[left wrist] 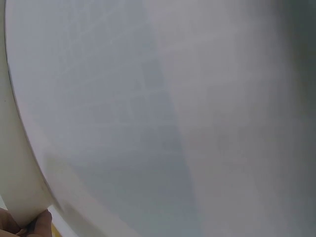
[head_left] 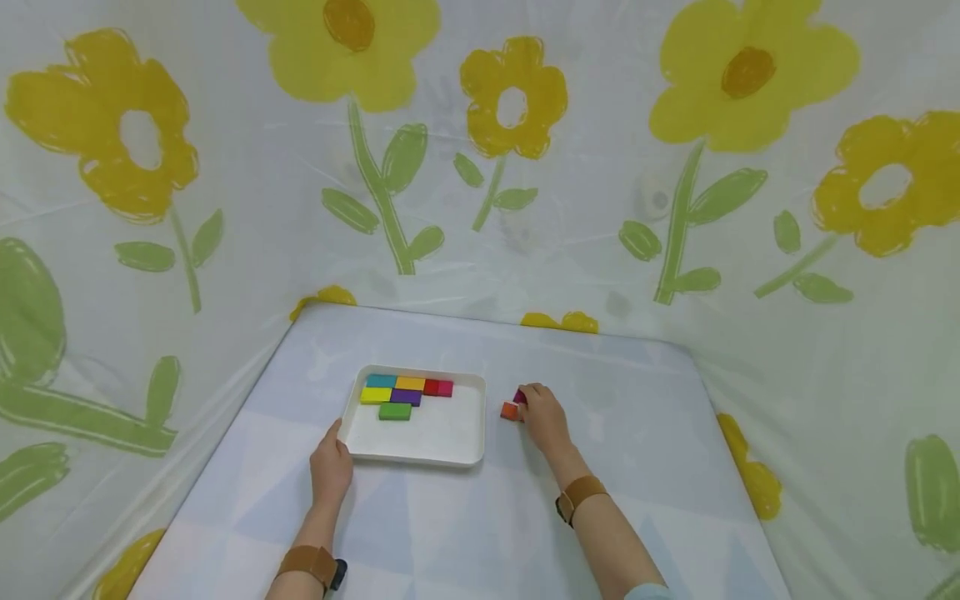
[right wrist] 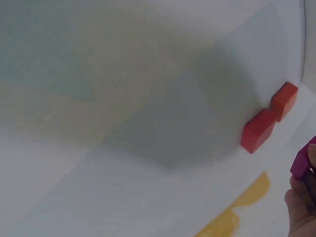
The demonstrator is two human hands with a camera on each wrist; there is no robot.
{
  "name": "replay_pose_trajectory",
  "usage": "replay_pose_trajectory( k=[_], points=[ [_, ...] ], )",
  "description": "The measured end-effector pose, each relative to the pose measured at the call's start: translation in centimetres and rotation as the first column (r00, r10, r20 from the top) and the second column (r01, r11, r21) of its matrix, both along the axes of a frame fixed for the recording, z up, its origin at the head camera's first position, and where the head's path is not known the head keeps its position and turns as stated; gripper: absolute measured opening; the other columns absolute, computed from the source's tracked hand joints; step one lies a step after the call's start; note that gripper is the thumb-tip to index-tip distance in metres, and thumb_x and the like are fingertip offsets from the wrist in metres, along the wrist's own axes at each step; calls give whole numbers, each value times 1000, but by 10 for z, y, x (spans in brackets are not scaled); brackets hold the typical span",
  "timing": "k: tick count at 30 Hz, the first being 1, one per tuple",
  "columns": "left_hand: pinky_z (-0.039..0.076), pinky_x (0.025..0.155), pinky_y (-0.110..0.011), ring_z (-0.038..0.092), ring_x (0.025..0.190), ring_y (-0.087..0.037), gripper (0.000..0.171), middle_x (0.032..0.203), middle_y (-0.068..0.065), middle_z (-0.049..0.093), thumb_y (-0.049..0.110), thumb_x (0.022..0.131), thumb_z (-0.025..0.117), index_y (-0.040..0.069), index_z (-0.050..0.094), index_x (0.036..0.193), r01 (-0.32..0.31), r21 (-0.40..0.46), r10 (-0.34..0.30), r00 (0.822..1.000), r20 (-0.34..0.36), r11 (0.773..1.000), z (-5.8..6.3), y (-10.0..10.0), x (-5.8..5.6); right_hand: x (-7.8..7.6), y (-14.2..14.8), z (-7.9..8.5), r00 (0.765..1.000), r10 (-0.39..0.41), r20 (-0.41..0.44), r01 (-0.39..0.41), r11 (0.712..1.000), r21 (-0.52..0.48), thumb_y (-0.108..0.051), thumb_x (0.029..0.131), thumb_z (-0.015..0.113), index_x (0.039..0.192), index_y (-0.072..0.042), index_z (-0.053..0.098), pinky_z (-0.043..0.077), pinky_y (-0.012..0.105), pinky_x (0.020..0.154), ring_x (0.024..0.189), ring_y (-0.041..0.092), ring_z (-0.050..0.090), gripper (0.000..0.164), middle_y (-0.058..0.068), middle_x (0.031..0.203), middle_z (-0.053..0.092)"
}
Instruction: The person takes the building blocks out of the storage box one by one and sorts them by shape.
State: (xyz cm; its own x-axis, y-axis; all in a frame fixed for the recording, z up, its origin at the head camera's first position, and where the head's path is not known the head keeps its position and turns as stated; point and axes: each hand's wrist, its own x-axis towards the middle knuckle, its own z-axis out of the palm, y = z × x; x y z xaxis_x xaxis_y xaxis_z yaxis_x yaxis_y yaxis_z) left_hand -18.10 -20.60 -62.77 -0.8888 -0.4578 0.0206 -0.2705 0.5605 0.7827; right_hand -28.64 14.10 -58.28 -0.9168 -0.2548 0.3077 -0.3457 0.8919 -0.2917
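Observation:
A white rectangular tray (head_left: 442,433) lies on the table, and my left hand (head_left: 331,469) grips its left edge. In the left wrist view, the fingers (left wrist: 43,224) and thumb pinch the tray wall (left wrist: 22,168). To the right of the tray, my right hand (head_left: 546,421) pinches a magenta block (right wrist: 300,163) between thumb and fingers. Below that hand lie an orange block (head_left: 509,411) and a red block (right wrist: 257,131), end to end on the cloth. The red block is mostly hidden by the hand in the head view.
Inside the tray, toward its back left, sit teal (head_left: 381,381), yellow-orange (head_left: 409,384), red (head_left: 431,387), pink (head_left: 446,388), yellow (head_left: 376,396), purple (head_left: 406,397) and green (head_left: 395,412) blocks. A flower-printed curtain (head_left: 585,208) encloses the pale-patterned table (head_left: 622,392).

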Motion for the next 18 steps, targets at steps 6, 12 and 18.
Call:
replay_pose_trajectory(
  k=[6, 12, 18],
  points=[
    [47, 111, -54, 46, 136, -45, 44, 147, -31, 45, -1, 102, 33, -10, 39, 145, 6, 5, -6, 1000, 16, 1000, 1, -2, -5, 1, 36, -14, 997, -70, 39, 71, 997, -20, -5, 87, 72, 115, 1, 68, 61, 44, 92, 106, 32, 67, 29, 18, 112, 70],
    [45, 113, -53, 44, 138, -44, 45, 148, -30, 44, -1, 102, 33, -9, 37, 146, 6, 6, -6, 999, 49, 1000, -1, -3, -6, 7, 51, -30, 994, -88, 57, 89, 996, -14, -5, 86, 73, 112, 3, 69, 62, 43, 89, 101, 32, 69, 28, 19, 108, 71],
    [46, 113, -52, 44, 138, -44, 45, 148, -30, 44, 0, 102, 32, -9, 37, 146, 6, 7, -7, 999, 47, 1000, -1, -2, -4, 9, 51, -36, 988, -103, 116, 103, 995, 5, -6, 87, 72, 115, 2, 69, 62, 43, 92, 103, 31, 68, 29, 19, 109, 71]
  ],
)
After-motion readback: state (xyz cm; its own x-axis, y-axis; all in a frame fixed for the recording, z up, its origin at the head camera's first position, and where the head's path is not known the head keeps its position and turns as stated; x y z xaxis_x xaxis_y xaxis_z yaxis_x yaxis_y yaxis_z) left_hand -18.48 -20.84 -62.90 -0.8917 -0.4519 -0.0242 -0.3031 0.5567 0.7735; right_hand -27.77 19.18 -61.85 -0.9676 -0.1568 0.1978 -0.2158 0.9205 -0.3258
